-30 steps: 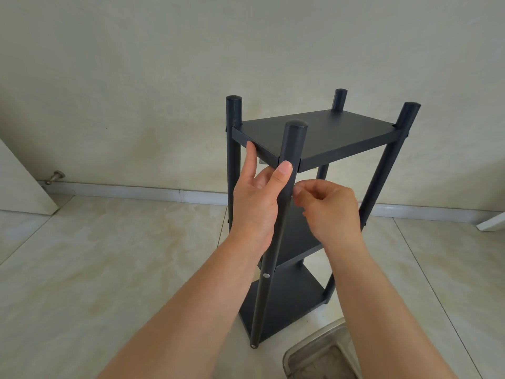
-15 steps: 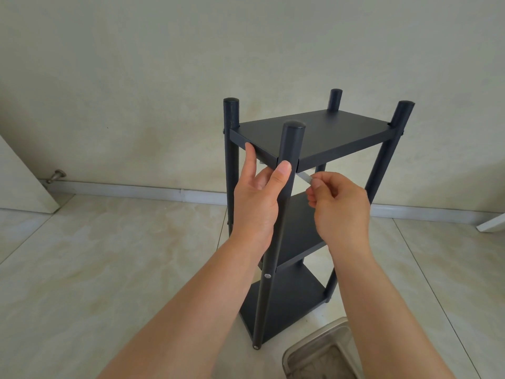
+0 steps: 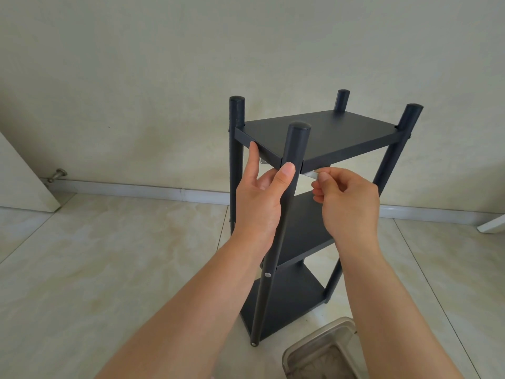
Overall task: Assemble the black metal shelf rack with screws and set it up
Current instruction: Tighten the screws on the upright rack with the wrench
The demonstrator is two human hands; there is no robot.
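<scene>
A metal tray (image 3: 322,356) sat nearest on the floor (image 3: 109,269), at the frame's lower edge, contents not legible. Beside it the shelf rack (image 3: 300,236) stood upright on the floor close to the wall (image 3: 164,64), with three shelves and four posts counted. The left hand (image 3: 259,203) gripped the near post (image 3: 287,201), thumb across its front and fingers reaching up to the top shelf (image 3: 322,135) edge. The right hand (image 3: 347,203) pinched one small silver tool (image 3: 311,174), probably a hex key, fingers curled closed on it. The tool's long axis pointed left towards the joint of near post and top shelf, just beside the pinching fingertips; the right hand was the nearer to that joint. One screw head (image 3: 268,274) was visible lower on the near post.
</scene>
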